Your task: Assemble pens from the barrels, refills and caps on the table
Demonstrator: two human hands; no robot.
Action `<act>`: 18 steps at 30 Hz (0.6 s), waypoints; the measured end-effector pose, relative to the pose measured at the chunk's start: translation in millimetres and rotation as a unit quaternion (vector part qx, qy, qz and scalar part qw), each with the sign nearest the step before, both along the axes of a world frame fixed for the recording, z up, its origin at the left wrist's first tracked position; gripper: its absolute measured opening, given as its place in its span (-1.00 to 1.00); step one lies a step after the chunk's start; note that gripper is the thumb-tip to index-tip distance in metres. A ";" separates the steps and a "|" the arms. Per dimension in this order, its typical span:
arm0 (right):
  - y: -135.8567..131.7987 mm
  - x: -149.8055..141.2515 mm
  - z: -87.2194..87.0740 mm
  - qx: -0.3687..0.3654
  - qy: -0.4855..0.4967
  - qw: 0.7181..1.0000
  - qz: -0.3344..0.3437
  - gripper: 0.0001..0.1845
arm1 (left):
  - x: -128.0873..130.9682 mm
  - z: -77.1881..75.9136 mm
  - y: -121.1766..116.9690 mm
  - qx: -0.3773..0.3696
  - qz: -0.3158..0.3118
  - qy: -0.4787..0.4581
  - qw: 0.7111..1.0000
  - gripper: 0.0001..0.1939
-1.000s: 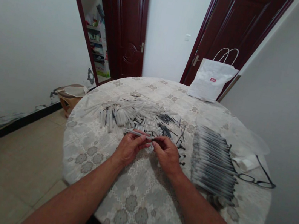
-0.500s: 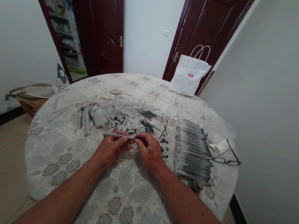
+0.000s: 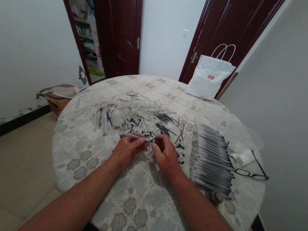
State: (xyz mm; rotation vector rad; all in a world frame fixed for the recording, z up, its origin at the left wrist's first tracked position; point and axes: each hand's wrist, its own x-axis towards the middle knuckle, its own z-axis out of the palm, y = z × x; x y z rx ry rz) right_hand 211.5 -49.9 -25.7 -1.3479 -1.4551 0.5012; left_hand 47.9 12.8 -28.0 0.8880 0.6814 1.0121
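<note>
My left hand (image 3: 126, 151) is closed around a pen (image 3: 130, 135) with a clear barrel, held level above the near side of the parts pile. At its right end, my right hand (image 3: 167, 155) has thumb and fingertips pinched together. Whatever is between them is too small to name. Beyond both hands lie many loose translucent pen barrels (image 3: 116, 116), short white pieces (image 3: 143, 124) and thin black refills (image 3: 164, 128). Small black pieces (image 3: 179, 161) are scattered beside my right hand. To the right, similar pens with dark ends (image 3: 213, 159) lie stacked side by side.
A patterned cloth covers the round table (image 3: 128, 206). White paper bag (image 3: 211, 77) stands at the far edge. Eyeglasses (image 3: 252, 174) and a white roll (image 3: 245, 158) lie at the right, with a small round object (image 3: 213, 197) below the pen stack.
The whole view has shifted, so the table sits farther right in the picture. My right fingertips have drawn slightly away from the left hand; the pen stays in my left hand.
</note>
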 end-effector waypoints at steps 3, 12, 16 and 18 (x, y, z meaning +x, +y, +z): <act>0.5 -1.2 0.3 0.006 -0.032 0.999 0.005 -0.84 | 0.6 0.2 -1.2 0.004 -0.005 -0.001 1.000 -0.67; -1.3 1.1 -1.6 -0.019 -0.013 1.000 0.017 -0.65 | 1.5 0.7 -3.6 0.007 -0.017 -0.001 1.000 -0.70; -3.1 0.3 1.5 0.005 -0.039 0.999 0.011 -0.83 | 0.6 -1.7 -2.1 0.018 -0.017 -0.003 1.000 -0.72; -2.4 0.0 0.6 0.005 -0.060 0.998 0.014 -0.82 | 0.3 -3.2 -2.3 0.021 -0.026 -0.003 0.999 -0.71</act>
